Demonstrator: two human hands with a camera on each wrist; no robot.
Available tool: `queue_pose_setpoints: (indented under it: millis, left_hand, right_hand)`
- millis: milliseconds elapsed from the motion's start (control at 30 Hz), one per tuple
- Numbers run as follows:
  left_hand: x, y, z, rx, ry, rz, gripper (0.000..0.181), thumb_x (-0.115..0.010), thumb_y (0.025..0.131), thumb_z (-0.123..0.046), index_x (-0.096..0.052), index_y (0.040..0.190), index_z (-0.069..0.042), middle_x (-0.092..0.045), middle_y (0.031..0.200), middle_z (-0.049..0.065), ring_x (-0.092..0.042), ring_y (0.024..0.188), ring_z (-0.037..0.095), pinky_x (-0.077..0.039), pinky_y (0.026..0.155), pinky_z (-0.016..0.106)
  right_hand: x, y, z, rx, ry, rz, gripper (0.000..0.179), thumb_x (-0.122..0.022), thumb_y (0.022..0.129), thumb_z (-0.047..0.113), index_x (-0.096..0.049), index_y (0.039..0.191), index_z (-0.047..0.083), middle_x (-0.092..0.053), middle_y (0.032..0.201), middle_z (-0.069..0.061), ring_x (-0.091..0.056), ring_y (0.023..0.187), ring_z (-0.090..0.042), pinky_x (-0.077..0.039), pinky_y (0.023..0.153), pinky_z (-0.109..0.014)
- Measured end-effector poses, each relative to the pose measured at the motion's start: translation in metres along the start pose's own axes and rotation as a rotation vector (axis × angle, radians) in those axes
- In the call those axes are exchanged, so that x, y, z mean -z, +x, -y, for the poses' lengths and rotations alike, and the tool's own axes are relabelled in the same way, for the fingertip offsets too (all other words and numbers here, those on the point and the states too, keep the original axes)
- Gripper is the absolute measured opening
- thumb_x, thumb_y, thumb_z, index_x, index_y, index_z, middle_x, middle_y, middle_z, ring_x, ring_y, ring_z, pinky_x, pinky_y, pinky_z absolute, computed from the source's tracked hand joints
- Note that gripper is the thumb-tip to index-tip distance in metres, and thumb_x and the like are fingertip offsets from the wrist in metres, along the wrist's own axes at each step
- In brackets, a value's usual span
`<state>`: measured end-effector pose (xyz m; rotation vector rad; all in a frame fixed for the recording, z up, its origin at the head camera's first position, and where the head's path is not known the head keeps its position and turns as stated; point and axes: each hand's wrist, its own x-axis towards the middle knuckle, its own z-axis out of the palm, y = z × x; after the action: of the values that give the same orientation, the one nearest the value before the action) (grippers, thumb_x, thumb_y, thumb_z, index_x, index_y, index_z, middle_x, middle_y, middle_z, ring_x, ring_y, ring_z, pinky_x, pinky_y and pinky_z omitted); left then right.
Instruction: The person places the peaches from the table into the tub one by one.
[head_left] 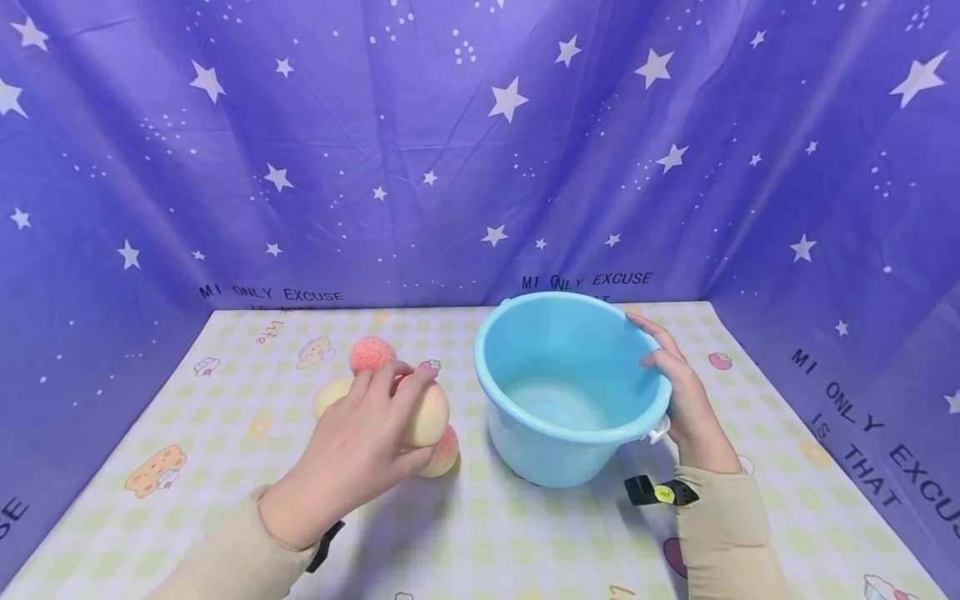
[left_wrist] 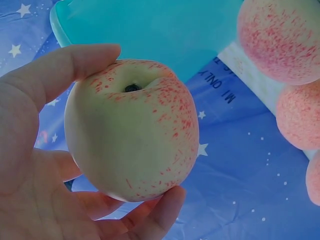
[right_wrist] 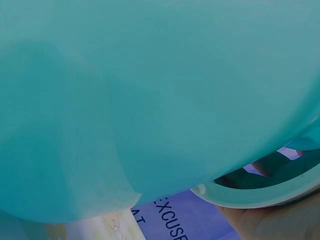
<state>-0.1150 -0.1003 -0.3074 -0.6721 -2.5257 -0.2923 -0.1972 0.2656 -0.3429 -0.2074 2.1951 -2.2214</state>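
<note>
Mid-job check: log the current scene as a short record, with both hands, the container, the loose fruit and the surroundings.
left hand: grips a pale peach with red flecks
right hand: holds the rim of the light-blue bucket on its right side
bucket position: right of the fruit
loose fruit: red one, pale one, blushed one
surface: checked tablecloth
backdrop: purple starry curtain
</note>
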Motion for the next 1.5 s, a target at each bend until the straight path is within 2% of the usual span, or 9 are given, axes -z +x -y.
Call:
queue_pose_setpoints:
  millis: [267, 467, 667, 833, 1067, 1233, 1500]
  left_hand:
    - [0.003, 0.009, -0.003, -0.019, -0.032, -0.007, 0.066, -0.082, 0.071, -0.035, -0.059, 0.128, -0.012, -0.062, 0.113, 0.012, -0.059, 0.09, 0.03, -0.049, 0.062, 0.035]
    - [0.007, 0.018, -0.006, -0.038, -0.016, -0.02, 0.063, -0.078, 0.069, -0.028, -0.057, 0.126, -0.01, -0.062, 0.113, 0.012, -0.058, 0.091, 0.029, -0.047, 0.056, 0.033]
    - [0.011, 0.026, -0.009, -0.058, -0.006, -0.036, 0.062, -0.077, 0.069, -0.025, -0.058, 0.126, -0.009, -0.062, 0.115, 0.012, -0.057, 0.087, 0.03, -0.049, 0.058, 0.034]
    - [0.014, 0.033, -0.011, -0.057, -0.018, -0.038, 0.062, -0.076, 0.07, -0.025, -0.057, 0.128, -0.01, -0.062, 0.117, 0.011, -0.056, 0.087, 0.029, -0.048, 0.06, 0.034]
    - [0.017, 0.045, -0.016, -0.039, -0.054, -0.082, 0.068, -0.076, 0.072, -0.028, -0.054, 0.134, -0.01, -0.06, 0.123, 0.012, -0.058, 0.097, 0.033, -0.051, 0.066, 0.04]
    - [0.018, 0.055, -0.018, -0.055, -0.073, -0.107, 0.067, -0.077, 0.073, -0.027, -0.055, 0.133, -0.008, -0.061, 0.12, 0.014, -0.058, 0.095, 0.034, -0.052, 0.069, 0.04]
    - [0.014, 0.069, -0.017, -0.024, -0.087, -0.097, 0.066, -0.075, 0.074, -0.029, -0.056, 0.135, -0.01, -0.063, 0.12, 0.012, -0.059, 0.094, 0.033, -0.053, 0.073, 0.04]
  right_hand:
    - [-0.001, 0.001, 0.001, 0.0, -0.005, 0.002, 0.068, -0.028, 0.089, 0.006, -0.031, 0.153, 0.029, -0.022, 0.158, -0.003, -0.037, 0.127, -0.017, -0.042, 0.094, -0.026]
    - [-0.001, 0.0, 0.001, -0.005, -0.013, -0.006, 0.068, -0.029, 0.089, 0.006, -0.032, 0.153, 0.03, -0.02, 0.159, -0.002, -0.035, 0.131, -0.018, -0.04, 0.095, -0.026]
    - [-0.001, 0.0, 0.0, -0.006, -0.009, -0.007, 0.068, -0.029, 0.089, 0.007, -0.031, 0.153, 0.029, -0.02, 0.159, -0.002, -0.035, 0.13, -0.017, -0.04, 0.095, -0.027]
    - [-0.001, 0.0, 0.0, -0.002, -0.004, -0.004, 0.068, -0.029, 0.089, 0.006, -0.031, 0.153, 0.029, -0.02, 0.159, -0.002, -0.035, 0.13, -0.017, -0.04, 0.095, -0.027]
    - [-0.001, 0.0, 0.0, -0.002, -0.01, -0.004, 0.068, -0.029, 0.089, 0.006, -0.031, 0.153, 0.029, -0.019, 0.16, -0.001, -0.034, 0.132, -0.018, -0.039, 0.096, -0.026]
    - [0.0, 0.0, -0.001, 0.007, -0.003, -0.001, 0.068, -0.029, 0.089, 0.006, -0.031, 0.153, 0.028, -0.021, 0.158, -0.002, -0.037, 0.128, -0.016, -0.042, 0.094, -0.025]
    - [0.0, 0.0, 0.0, -0.007, -0.018, -0.01, 0.069, -0.029, 0.089, 0.006, -0.031, 0.153, 0.029, -0.019, 0.159, -0.002, -0.035, 0.13, -0.018, -0.041, 0.094, -0.027]
